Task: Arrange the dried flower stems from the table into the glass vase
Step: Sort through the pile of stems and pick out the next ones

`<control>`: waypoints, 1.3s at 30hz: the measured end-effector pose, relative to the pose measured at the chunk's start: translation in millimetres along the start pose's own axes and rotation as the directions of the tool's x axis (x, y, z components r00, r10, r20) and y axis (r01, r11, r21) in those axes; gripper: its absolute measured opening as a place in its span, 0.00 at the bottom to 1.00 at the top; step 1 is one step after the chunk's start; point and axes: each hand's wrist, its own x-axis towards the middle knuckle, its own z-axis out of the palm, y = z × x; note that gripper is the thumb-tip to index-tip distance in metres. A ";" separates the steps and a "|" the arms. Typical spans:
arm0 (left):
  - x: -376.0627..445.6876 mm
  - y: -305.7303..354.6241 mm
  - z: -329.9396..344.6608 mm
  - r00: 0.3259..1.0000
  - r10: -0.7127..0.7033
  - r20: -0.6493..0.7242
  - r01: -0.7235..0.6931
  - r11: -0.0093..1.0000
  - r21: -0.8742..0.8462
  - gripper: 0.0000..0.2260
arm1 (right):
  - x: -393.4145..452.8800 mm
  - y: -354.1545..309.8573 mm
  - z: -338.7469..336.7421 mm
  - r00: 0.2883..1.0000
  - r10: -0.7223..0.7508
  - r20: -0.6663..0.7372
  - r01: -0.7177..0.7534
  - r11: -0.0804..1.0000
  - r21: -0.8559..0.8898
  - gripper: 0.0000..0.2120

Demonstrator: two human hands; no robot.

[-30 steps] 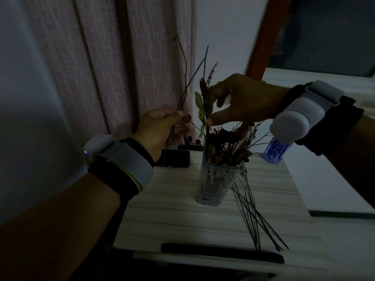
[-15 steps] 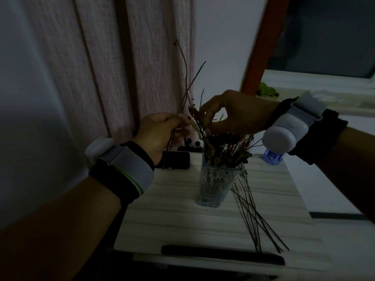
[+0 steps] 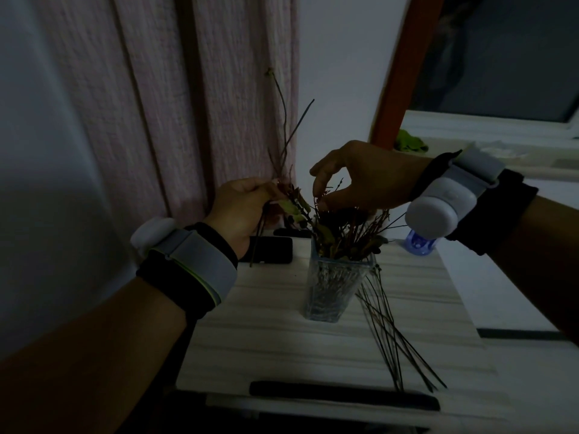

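I log, left to right: pink curtain [image 3: 219,89]; my left hand [image 3: 242,211] gripping thin dried stems [image 3: 283,133]; black phone [image 3: 271,249]; glass vase [image 3: 335,289] of stems mid-table [image 3: 266,333]; my right hand [image 3: 360,177] pinching a sprig above it; loose stems [image 3: 398,336]; blue bottle [image 3: 418,245].

The blue bottle [image 3: 419,244] is half hidden behind the right wrist device [image 3: 445,202] (its top unseen); the bench [image 3: 282,339] is cut off below.
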 end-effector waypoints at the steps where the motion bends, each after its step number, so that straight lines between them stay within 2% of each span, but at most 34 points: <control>1: 0.4 0.1 -0.1 1.000 -0.001 -0.002 0.001 1.000 -0.005 0.11 | -0.3 -0.2 -0.7 1.000 0.002 -0.001 -0.002 1.000 -0.003 0.09; 5: 1.5 -1.6 -1.7 1.000 0.003 0.010 -0.003 1.000 0.000 0.11 | -0.7 -0.7 -1.0 1.000 0.001 -0.006 -0.001 1.000 -0.009 0.09; 8: 1.9 -1.3 -3.7 1.000 0.013 0.008 -0.013 1.000 -0.016 0.17 | -2.5 -2.4 -5.8 0.999 -0.024 -0.048 0.024 1.000 -0.002 0.09; 14: 15.7 28.1 -6.9 0.998 0.060 -0.023 -0.061 0.996 -0.058 0.07 | -5.1 -6.2 -38.0 0.948 -0.047 -0.314 0.094 0.986 0.135 0.09; 18: 29.3 54.8 -5.9 0.994 0.106 -0.033 -0.107 0.994 -0.033 0.04 | 0.2 -3.3 -56.8 0.870 0.089 -0.485 0.064 0.955 0.290 0.09; 23: 39.4 80.7 7.2 0.983 0.177 0.053 -0.179 0.984 0.022 0.05 | 12.9 -9.1 -64.1 0.823 0.291 -0.487 0.049 0.819 0.572 0.08; 28: 43.6 97.2 17.6 0.969 0.210 0.129 -0.226 0.967 0.117 0.05 | 31.0 -25.8 -68.4 0.847 0.374 -0.377 0.024 0.681 0.732 0.12; 32: 45.4 97.6 19.0 0.957 0.230 0.176 -0.263 0.946 0.191 0.05 | 43.6 -34.5 -70.1 0.821 0.423 -0.384 0.057 0.608 0.792 0.13; 39: 43.9 94.0 14.2 0.951 0.230 0.205 -0.277 0.929 0.244 0.05 | 47.6 -28.6 -67.4 0.762 0.470 -0.445 0.093 0.601 0.794 0.09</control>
